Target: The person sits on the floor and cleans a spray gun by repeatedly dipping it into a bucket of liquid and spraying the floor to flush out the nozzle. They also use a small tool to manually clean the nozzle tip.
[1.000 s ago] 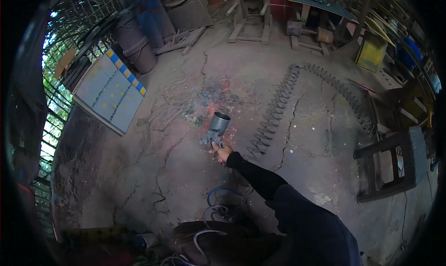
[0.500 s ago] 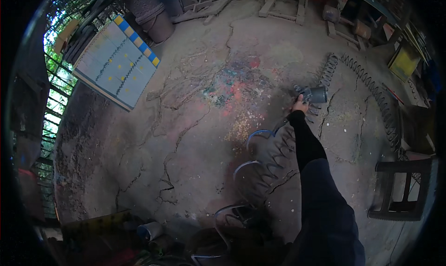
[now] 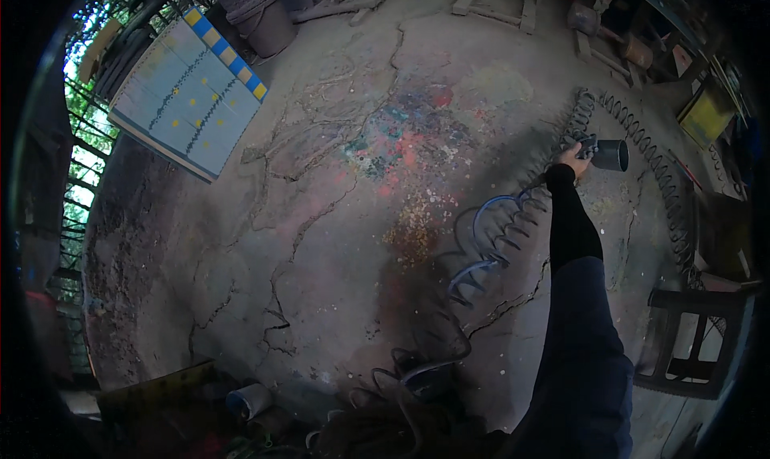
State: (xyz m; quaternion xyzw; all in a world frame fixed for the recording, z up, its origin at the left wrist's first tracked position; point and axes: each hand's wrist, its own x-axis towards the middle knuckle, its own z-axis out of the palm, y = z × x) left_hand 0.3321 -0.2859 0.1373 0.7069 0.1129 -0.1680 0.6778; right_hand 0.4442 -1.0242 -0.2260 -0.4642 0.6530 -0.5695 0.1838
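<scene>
My right hand reaches out to the right over the concrete floor, its fingers wrapped round a spray gun. A dark grey cylindrical cup sticks out sideways from the gun, tilted so that its round end faces right. A coiled air hose runs from near the hand down toward the lower middle, partly blue where light falls on it. My fingers hide most of the gun's handle. No part of my left hand shows.
A pale blue panel with a blue, white and yellow checked edge leans at the left. Paint spatters mark the cracked floor. More coiled hose lies at the right, near a dark plastic stool. Buckets stand at the back left.
My right hand has swung to the right and slightly up with the spray gun in it. The coiled hose has shifted right along with it.
</scene>
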